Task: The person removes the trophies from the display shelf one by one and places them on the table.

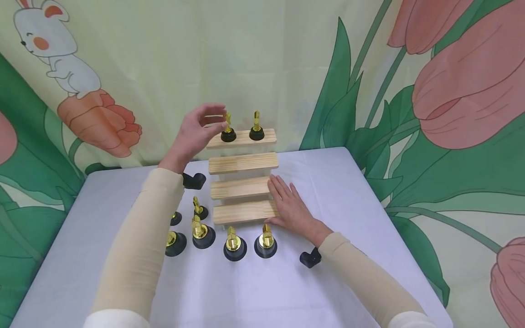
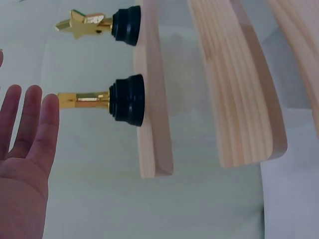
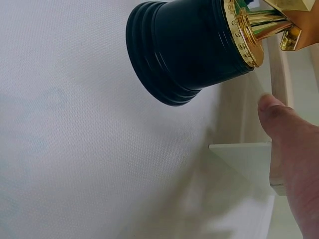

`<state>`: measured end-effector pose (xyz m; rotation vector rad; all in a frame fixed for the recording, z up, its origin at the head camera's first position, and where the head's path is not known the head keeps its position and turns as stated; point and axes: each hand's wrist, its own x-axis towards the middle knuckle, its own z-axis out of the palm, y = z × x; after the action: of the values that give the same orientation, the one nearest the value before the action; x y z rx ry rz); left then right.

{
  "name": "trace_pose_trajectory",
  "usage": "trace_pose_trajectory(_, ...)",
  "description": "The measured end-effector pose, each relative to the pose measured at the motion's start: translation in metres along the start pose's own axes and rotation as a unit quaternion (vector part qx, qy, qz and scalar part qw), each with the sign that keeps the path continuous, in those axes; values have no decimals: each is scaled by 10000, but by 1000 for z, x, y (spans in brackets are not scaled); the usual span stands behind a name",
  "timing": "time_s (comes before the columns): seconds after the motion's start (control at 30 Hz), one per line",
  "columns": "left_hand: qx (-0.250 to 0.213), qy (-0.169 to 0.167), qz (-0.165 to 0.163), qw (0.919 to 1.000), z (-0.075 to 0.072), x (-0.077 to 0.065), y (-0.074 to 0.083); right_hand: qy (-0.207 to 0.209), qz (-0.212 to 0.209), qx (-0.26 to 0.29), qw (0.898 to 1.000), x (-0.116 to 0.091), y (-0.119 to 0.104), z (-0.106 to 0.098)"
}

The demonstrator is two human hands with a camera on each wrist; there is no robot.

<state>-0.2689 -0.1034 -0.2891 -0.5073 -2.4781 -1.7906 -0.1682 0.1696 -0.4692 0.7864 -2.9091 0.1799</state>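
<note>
On the top step of a wooden tiered rack (image 1: 243, 162) stand two small gold star trophies with black bases, a left trophy (image 1: 228, 135) and a right trophy (image 1: 256, 133). My left hand (image 1: 200, 125) is beside the left one, fingers extended and thumb apart. In the left wrist view its fingertips (image 2: 49, 107) lie right at the trophy's gold top, not curled round it. My right hand (image 1: 292, 210) rests with straight fingers on the right ends of the two lower steps. Its thumb (image 3: 279, 117) lies near a larger front trophy (image 3: 194, 45).
Several more trophies stand on the white-covered table (image 1: 254, 291), including a front-middle trophy (image 1: 235, 250) and a left-side trophy (image 1: 203, 236), partly crowded by my left sleeve (image 1: 137, 241). A printed curtain (image 1: 164, 68) hangs close behind the rack.
</note>
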Motion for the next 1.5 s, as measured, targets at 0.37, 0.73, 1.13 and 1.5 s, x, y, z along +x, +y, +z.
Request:
trace_pose_trajectory(0.37,619,-42,-315,9976,-7,14,-6,41,-23,-70,10000,1,1,2)
trace_pose_trajectory(0.73,618,-799,-421,9940,2,27,-16,9,-6,-25,10000,2,1,1)
trace_pose_trajectory(1.13,421,-599,-244,9970,5,27,-23,-5,-14,-135,9999,3,1,1)
trace_pose_trajectory(1.5,207,-394,-229,9987,3,22,-23,-86,31,3,10000,2,0,-1)
